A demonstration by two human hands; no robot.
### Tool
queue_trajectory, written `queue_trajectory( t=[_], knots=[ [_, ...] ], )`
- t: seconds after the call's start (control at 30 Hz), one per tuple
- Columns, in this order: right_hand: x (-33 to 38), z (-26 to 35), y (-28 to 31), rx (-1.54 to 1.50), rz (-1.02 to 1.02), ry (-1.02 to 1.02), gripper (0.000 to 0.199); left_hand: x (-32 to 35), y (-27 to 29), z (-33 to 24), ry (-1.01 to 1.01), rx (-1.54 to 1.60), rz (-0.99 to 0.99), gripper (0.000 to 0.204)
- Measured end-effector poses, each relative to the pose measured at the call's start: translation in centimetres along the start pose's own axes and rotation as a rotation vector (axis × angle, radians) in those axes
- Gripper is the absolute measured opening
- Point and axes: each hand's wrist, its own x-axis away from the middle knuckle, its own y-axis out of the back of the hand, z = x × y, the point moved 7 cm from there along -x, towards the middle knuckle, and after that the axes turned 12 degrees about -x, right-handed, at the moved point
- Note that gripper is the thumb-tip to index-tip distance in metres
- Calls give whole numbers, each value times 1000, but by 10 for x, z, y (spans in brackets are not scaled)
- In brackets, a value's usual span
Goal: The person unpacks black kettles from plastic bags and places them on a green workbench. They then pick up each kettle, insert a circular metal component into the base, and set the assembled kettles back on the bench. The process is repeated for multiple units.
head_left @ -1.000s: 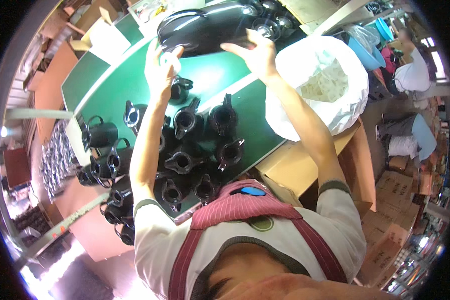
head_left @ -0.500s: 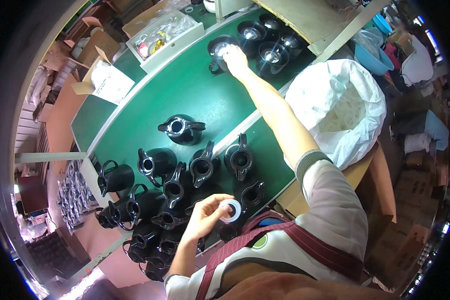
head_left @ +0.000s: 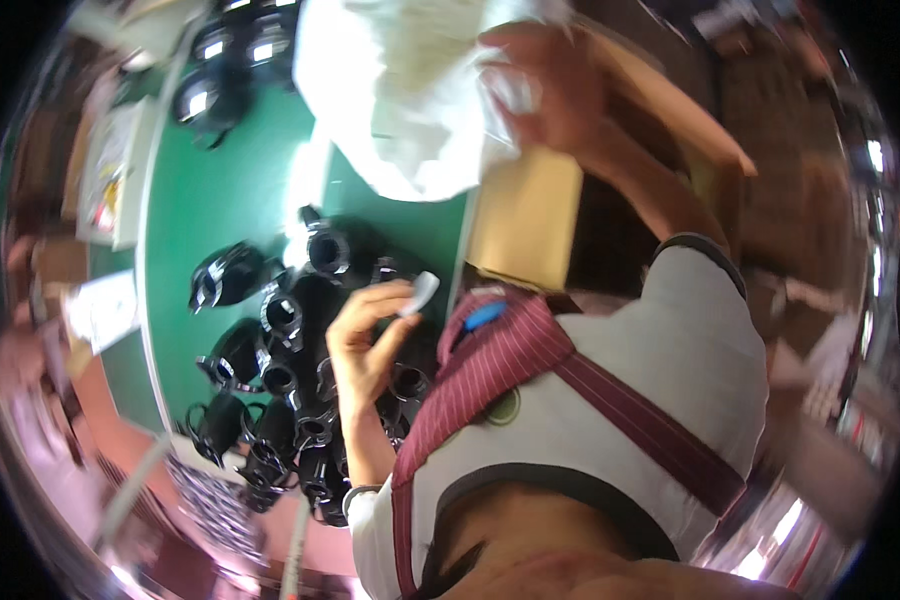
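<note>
Left hand up over the bench, fingers curled, and it's pinching a small white disc-shaped plastic cap between thumb and fingertips, right above the crowd of glossy black plastic jugs packed together on the green-topped work table. One black jug lies a little apart on the left of the cluster, and further up the table more black jugs with shiny openings sit near the far edge. At the table's left rim, a flat white tray lies alongside. Moving across: a big white plastic bag bulges over the table's right edge, with a plain brown cardboard box just below it. And there's the right hand, raised high at the bag, fingers closed on a fold of the white plastic, though the picture is blurred there. A striped maroon apron strap runs over the person's grey shirt, a small blue clip fixed at its top.
</note>
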Motion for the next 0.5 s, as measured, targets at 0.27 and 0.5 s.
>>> queue_trajectory(
  t=[0.27, 0.5],
  knots=[
    [535, -43, 204, 151, 1101, -1800, 49, -18, -51, 0, 74, 7, -35, 17],
    [666, 27, 168, -168, 1094, -1880, 49, -8, -79, -12, 67, -25, -42, 23]
  ],
)
